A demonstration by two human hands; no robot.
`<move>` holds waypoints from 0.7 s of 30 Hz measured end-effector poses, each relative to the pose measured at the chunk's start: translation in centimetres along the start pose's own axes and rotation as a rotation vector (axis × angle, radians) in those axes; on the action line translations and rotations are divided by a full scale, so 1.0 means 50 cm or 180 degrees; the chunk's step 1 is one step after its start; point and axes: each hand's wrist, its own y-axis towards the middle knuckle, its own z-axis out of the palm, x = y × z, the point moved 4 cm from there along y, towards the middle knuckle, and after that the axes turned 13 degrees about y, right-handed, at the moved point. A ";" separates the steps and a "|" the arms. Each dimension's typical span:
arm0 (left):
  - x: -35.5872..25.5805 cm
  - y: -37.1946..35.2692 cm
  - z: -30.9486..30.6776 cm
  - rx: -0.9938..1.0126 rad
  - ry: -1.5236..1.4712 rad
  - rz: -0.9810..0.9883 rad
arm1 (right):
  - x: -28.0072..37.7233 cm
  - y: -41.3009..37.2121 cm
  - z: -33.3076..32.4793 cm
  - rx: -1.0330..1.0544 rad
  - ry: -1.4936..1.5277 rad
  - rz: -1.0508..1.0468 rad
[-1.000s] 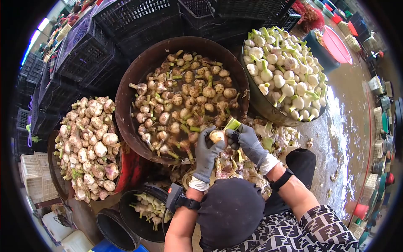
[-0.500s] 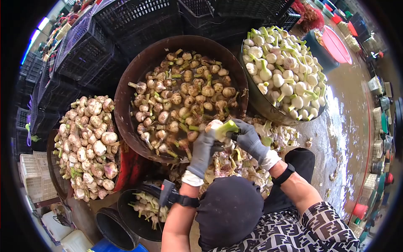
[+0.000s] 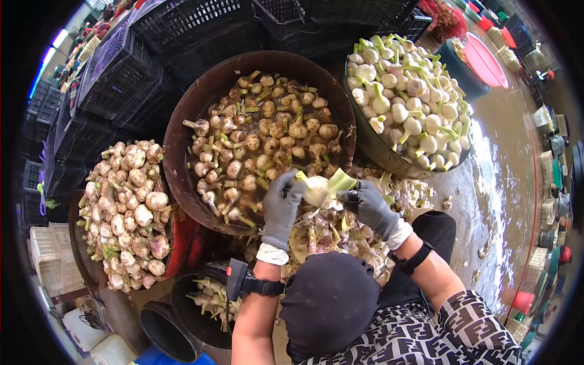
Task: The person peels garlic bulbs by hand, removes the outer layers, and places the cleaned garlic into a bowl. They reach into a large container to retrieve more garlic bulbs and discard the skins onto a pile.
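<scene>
Left hand (image 3: 281, 204), grey-gloved, curls part-closed on a round white garlic bulb with a green stalk (image 3: 316, 192); the right hand (image 3: 371, 208), gloved alike, pinches its stalk end. The bulb hangs above a heap of pale papery peelings (image 3: 328, 234), near a round rust-brown tub (image 3: 176, 164). A loose grip under a hard tug could drop it — into either. Count: two hands, one held bulb, one rust-brown tub — its soiled tan garlic bulbs (image 3: 297, 130) too many to tally.
</scene>
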 end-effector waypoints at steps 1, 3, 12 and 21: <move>-0.016 0.001 0.003 0.0118 0.0525 -0.0287 | -0.015 0.003 -0.001 -0.0091 0.0412 0.0279; 0.023 0.003 0.016 0.0212 0.0207 -0.0773 | -0.045 0.011 -0.007 -0.0247 0.1203 0.0808; 0.006 -0.012 -0.015 0.0478 -0.1034 -0.1321 | -0.050 -0.022 -0.161 -0.0381 -0.3663 -0.0487; -0.107 -0.013 0.034 0.0701 0.0945 0.0078 | 0.021 0.024 0.022 -0.0437 -0.3670 -0.0571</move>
